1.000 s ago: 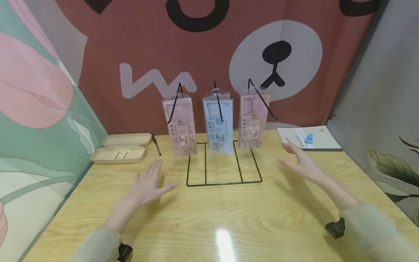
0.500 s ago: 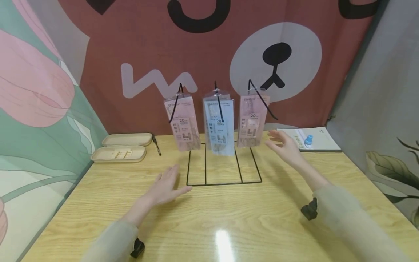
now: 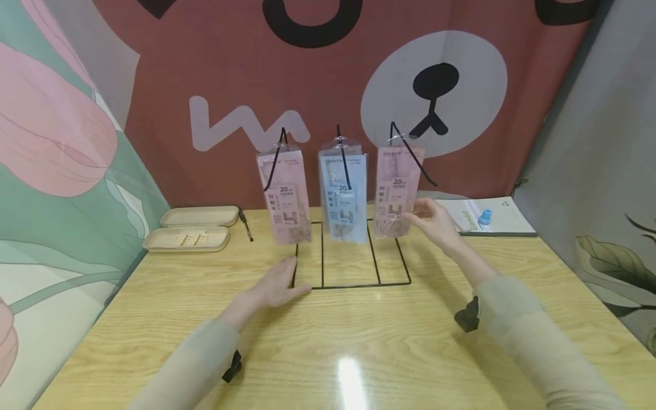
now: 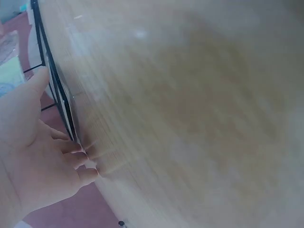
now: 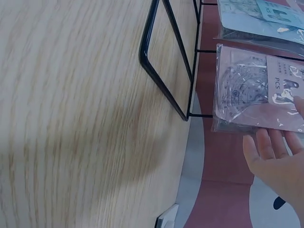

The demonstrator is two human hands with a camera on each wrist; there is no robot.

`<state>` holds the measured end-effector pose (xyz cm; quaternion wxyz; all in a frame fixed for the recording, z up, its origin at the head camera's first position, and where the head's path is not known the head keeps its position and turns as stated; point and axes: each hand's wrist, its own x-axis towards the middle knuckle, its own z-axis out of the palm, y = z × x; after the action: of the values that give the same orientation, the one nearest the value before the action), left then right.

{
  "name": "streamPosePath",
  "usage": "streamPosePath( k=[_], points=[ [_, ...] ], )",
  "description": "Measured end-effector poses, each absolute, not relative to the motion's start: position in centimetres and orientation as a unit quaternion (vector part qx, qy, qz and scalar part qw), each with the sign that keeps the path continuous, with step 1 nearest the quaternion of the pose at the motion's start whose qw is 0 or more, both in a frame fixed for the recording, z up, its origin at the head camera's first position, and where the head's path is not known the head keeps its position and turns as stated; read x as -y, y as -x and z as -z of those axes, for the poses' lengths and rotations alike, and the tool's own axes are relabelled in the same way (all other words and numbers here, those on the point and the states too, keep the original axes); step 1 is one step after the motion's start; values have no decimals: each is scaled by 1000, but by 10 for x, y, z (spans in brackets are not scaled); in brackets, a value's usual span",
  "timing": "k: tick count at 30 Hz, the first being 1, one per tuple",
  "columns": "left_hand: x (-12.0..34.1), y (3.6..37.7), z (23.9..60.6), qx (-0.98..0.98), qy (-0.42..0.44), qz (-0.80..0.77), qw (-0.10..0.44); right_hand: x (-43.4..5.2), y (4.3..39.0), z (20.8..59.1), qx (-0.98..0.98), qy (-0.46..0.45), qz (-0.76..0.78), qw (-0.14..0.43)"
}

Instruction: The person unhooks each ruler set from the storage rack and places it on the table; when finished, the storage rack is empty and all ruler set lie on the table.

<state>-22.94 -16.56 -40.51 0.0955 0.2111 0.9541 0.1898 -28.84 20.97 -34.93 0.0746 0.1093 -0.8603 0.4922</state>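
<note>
Three clear packets hang from a black wire rack point(image 3: 378, 267) standing on the wooden table. The left one is a pink packet point(image 3: 288, 199), the middle one a blue packet point(image 3: 347, 196). On the right hangs another pink packet point(image 3: 397, 191), printed with text and a "4". My right hand point(image 3: 435, 226) is at its right edge, thumb toward the front, fingertips by the edge and partly hidden; the right wrist view shows no curl round it. My left hand point(image 3: 277, 285) spreads at the rack's front left corner, thumb by the front bar, fingertips on the table in the left wrist view.
An opened beige case point(image 3: 187, 239) lies at the back left, with a black pen point(image 3: 246, 225) beside it. At the back right lies a white notebook point(image 3: 512, 216) bearing a small blue object point(image 3: 484, 217). A printed curtain point(image 3: 328, 74) hangs behind the table.
My left hand has moved right to the rack's front left corner. My right hand has moved left and reached the right pink packet's edge. The packets sway a little.
</note>
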Motion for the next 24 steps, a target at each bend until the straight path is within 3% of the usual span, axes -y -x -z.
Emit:
streamPosePath(
  k=[20, 24],
  points=[
    [157, 234, 402, -963, -190, -139, 131, -189, 289, 358, 810, -118, -574, -10],
    [156, 237, 402, -965, -181, -134, 136, -189, 281, 357, 804, -127, -581, -2]
  ],
)
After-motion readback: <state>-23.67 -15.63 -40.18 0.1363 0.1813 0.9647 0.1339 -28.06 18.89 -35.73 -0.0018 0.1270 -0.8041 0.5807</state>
